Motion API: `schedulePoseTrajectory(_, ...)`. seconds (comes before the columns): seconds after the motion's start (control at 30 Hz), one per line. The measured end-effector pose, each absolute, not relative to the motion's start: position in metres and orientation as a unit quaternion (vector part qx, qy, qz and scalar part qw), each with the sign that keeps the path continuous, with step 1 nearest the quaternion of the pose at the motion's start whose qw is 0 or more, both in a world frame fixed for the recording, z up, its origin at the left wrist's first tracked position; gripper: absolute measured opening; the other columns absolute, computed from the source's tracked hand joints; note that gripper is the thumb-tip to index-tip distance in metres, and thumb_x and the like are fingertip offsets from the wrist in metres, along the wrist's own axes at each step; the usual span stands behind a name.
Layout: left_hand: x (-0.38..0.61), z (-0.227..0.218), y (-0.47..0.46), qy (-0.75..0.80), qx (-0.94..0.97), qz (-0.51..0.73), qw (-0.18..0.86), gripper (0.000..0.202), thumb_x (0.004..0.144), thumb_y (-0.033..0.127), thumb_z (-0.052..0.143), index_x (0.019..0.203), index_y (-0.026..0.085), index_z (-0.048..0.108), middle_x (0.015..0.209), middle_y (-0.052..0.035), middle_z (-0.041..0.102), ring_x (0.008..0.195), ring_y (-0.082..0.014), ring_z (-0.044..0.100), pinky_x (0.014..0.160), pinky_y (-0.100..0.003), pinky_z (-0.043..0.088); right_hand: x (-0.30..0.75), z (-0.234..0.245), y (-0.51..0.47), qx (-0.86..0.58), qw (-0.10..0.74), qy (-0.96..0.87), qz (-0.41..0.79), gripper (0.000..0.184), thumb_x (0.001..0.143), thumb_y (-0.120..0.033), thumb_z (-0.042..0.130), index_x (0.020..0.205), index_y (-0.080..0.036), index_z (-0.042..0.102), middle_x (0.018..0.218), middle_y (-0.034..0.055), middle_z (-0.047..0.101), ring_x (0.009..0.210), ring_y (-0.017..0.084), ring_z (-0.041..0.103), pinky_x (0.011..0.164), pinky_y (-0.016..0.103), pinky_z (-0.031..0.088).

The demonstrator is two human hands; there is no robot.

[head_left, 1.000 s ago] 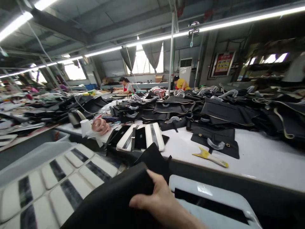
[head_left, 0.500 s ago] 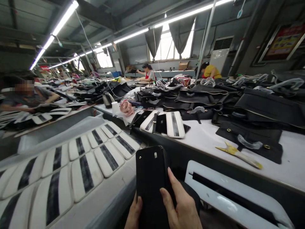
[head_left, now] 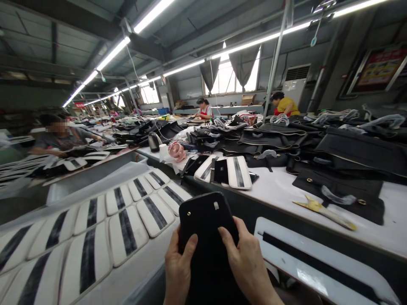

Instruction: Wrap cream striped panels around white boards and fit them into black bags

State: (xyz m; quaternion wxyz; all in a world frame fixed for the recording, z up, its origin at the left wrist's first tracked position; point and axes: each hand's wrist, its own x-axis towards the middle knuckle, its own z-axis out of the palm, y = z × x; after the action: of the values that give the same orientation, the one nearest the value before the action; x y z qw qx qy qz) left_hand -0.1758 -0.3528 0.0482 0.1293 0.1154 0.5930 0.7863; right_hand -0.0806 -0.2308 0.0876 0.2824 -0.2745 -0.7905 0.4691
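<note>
I hold a black leather piece (head_left: 205,220) with rounded corners and small metal fittings upright in front of me. My left hand (head_left: 178,264) grips its left edge, thumb on the front face. My right hand (head_left: 246,262) grips its right side, thumb pressed across the front. Left of the piece, a row of white panels with black stripes (head_left: 127,212) lies on a grey surface. A white slotted panel (head_left: 314,271) lies to the right below the table.
A white table (head_left: 282,190) carries piles of black bag parts (head_left: 318,144), a white striped panel pair (head_left: 227,171), a yellow tool (head_left: 324,209), a pink fan (head_left: 177,151) and a kettle (head_left: 154,141). Other people work at the left and far back.
The view swung left and settled. My left hand came up onto the black piece, which both hands now hold upright; one second ago only my right hand showed on it.
</note>
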Motion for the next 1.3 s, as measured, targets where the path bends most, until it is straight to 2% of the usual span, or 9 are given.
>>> schedulePoseTrajectory(0.3,-0.153,0.022,-0.337,0.639,0.107,0.748,0.143,0.047,0.079,0.048,0.071,0.115,0.019,0.062,0.111,-0.0074,0.071,0.101,-0.0264,0.067,0.091,-0.035,0.051,-0.068,0.050,-0.217,-0.332,0.300,-0.775,0.445,0.044,0.091,-0.062,0.039,0.070,-0.023,0.045,0.053,-0.0026,0.045,0.049,0.015,0.044,0.051,0.029,0.026)
schedulePoseTrajectory(0.53,-0.153,0.015,-0.330,0.670,0.152,0.715,0.128,0.038,0.085,0.051,0.064,0.105,0.019,0.067,0.104,-0.0055,0.069,0.097,-0.0243,0.064,0.086,-0.032,0.050,-0.056,0.038,-0.202,-0.340,0.342,-0.744,0.463,0.049,0.092,-0.062,0.040,0.064,-0.022,0.042,0.055,-0.0035,0.040,0.051,0.013,0.038,0.051,0.027,0.027)
schedulePoseTrajectory(0.67,-0.177,0.021,-0.317,0.639,0.192,0.738,0.102,0.043,0.091,0.054,0.053,0.121,0.024,0.063,0.131,-0.0042,0.058,0.124,-0.0229,0.051,0.106,-0.031,0.037,-0.049,0.033,-0.202,-0.339,0.349,-0.741,0.462,0.050,0.090,-0.063,0.042,0.063,-0.021,0.046,0.056,-0.0022,0.043,0.052,0.013,0.041,0.050,0.026,0.031)
schedulePoseTrajectory(0.73,-0.195,0.029,-0.307,0.587,0.214,0.757,0.194,0.052,0.093,0.060,0.045,0.128,0.024,0.059,0.133,-0.0064,0.058,0.122,-0.0246,0.053,0.105,-0.035,0.039,-0.045,0.030,-0.202,-0.328,0.340,-0.748,0.466,0.050,0.091,-0.063,0.041,0.065,-0.021,0.049,0.058,-0.0016,0.045,0.053,0.013,0.043,0.051,0.025,0.034)
schedulePoseTrajectory(0.9,-0.220,0.042,-0.285,0.505,0.248,0.717,0.412,0.063,0.092,0.064,0.040,0.117,0.012,0.065,0.101,-0.0140,0.071,0.089,-0.0260,0.067,0.082,-0.037,0.051,-0.038,0.027,-0.175,-0.317,0.258,-0.804,0.432,0.045,0.091,-0.062,0.043,0.085,-0.021,0.059,0.071,0.0018,0.061,0.065,0.018,0.058,0.057,0.028,0.046)
schedulePoseTrajectory(0.97,-0.220,0.038,-0.278,0.510,0.257,0.711,0.411,0.059,0.092,0.062,0.043,0.114,0.012,0.066,0.101,-0.0134,0.071,0.087,-0.0242,0.067,0.080,-0.034,0.051,-0.041,0.034,-0.155,-0.295,0.282,-0.846,0.342,0.045,0.090,-0.057,0.049,0.117,-0.022,0.058,0.107,0.0075,0.067,0.095,0.025,0.064,0.078,0.036,0.053)
schedulePoseTrajectory(1.07,-0.218,0.033,-0.269,0.503,0.275,0.704,0.420,0.059,0.093,0.062,0.039,0.114,0.013,0.065,0.103,-0.0124,0.071,0.091,-0.0241,0.066,0.083,-0.035,0.050,-0.055,0.048,-0.133,-0.190,0.304,-0.911,0.202,0.059,0.090,-0.046,0.056,0.143,-0.027,0.039,0.149,0.0055,0.042,0.137,0.029,0.037,0.109,0.049,0.037)
schedulePoseTrajectory(1.17,-0.225,0.038,-0.259,0.501,0.318,0.683,0.425,0.061,0.093,0.064,0.036,0.102,0.013,0.069,0.109,-0.0123,0.069,0.100,-0.0260,0.064,0.092,-0.037,0.046,-0.070,0.056,-0.130,-0.112,0.288,-0.930,0.198,0.038,0.090,-0.031,0.060,0.127,-0.029,0.055,0.141,0.0014,0.052,0.138,0.026,0.034,0.110,0.048,0.037)
schedulePoseTrajectory(1.3,-0.248,0.062,-0.243,0.540,0.389,0.586,0.463,0.049,0.087,0.061,0.054,0.086,0.014,0.067,0.117,-0.0117,0.068,0.104,-0.0256,0.062,0.092,-0.036,0.045,-0.075,0.057,-0.149,-0.058,0.387,-0.893,0.223,0.015,0.090,-0.011,0.056,0.095,-0.024,0.060,0.106,0.0010,0.069,0.119,0.023,0.050,0.096,0.041,0.044)
